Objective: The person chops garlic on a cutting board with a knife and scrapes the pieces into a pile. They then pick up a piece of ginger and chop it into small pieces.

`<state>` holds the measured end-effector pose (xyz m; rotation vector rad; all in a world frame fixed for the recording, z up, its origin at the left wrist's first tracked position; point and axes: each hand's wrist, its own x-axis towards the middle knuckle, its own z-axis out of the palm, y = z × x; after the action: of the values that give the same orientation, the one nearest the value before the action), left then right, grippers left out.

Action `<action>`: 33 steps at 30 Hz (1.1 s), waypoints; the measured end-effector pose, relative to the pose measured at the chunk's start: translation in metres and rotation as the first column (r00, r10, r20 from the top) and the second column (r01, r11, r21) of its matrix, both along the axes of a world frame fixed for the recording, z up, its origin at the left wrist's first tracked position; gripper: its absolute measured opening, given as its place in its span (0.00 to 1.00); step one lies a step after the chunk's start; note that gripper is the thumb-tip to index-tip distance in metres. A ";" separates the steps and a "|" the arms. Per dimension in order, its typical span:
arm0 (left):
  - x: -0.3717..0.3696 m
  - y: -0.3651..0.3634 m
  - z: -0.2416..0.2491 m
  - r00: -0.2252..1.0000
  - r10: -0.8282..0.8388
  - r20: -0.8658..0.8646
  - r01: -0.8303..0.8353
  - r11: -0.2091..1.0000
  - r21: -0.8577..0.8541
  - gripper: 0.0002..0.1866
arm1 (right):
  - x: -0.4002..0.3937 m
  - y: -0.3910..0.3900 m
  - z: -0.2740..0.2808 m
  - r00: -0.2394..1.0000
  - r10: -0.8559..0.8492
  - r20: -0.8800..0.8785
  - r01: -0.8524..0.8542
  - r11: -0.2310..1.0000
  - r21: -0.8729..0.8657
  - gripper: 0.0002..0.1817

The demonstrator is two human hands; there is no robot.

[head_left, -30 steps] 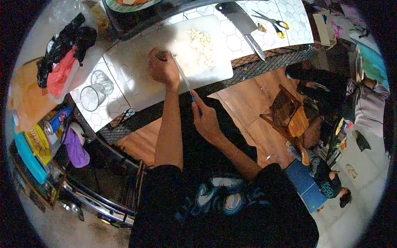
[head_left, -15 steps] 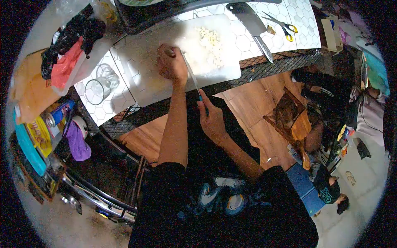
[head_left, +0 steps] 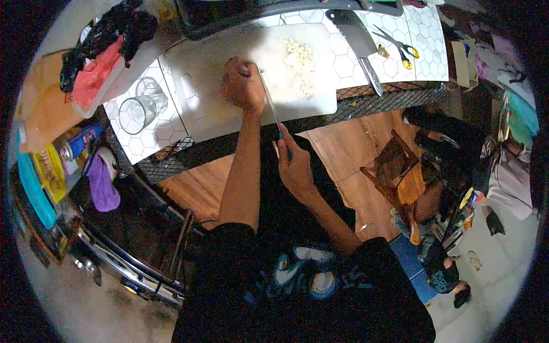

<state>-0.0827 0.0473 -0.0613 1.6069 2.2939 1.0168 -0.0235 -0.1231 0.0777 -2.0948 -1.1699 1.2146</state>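
Observation:
My right hand (head_left: 294, 166) is wrapped round the blue handle of a knife (head_left: 269, 98). The blade slants up and left over a white cutting board (head_left: 214, 126), its upper end beside my left hand (head_left: 243, 86). Curled above the board, my left hand has its fingers closed; what they hold, if anything, is hidden. Small pale chopped pieces (head_left: 300, 66) lie scattered on the right part of the board. A clear drinking glass (head_left: 137, 114) is to the left of the board.
Right of the board lie a cleaver (head_left: 351, 34), another knife (head_left: 370, 75) and yellow-handled scissors (head_left: 403, 46). A dark tray (head_left: 229, 20) borders the board at the back. Black and red plastic bags (head_left: 103, 71) sit at left. Another person (head_left: 446, 274) is at the far right.
The view has shifted slightly, so the board and tools appear a little further right. Both hands keep nearly the same pose, and the knife remains beside my left hand.

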 end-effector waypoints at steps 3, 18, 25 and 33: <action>0.000 0.002 0.002 0.998 -0.014 0.067 0.019 0.997 -0.069 0.12 | -0.001 0.002 0.004 1.000 0.001 0.008 -0.001 1.000 -0.003 0.23; 0.004 0.001 0.007 0.995 0.072 0.065 -0.050 0.953 -0.298 0.12 | 0.004 0.017 0.016 0.999 -0.029 -0.043 0.027 0.999 -0.045 0.22; 0.005 0.000 0.011 0.996 0.065 0.057 -0.056 0.986 -0.156 0.15 | 0.006 0.022 0.015 0.997 -0.056 -0.060 0.055 0.998 -0.023 0.22; 0.003 0.004 0.010 1.000 0.024 -0.017 -0.028 0.956 -0.291 0.13 | 0.009 0.034 0.011 0.996 -0.038 -0.083 0.035 0.999 -0.028 0.21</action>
<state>-0.0792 0.0517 -0.0513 1.4713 2.3466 0.6352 -0.0146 -0.0889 0.0888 -2.0546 -1.0796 1.2944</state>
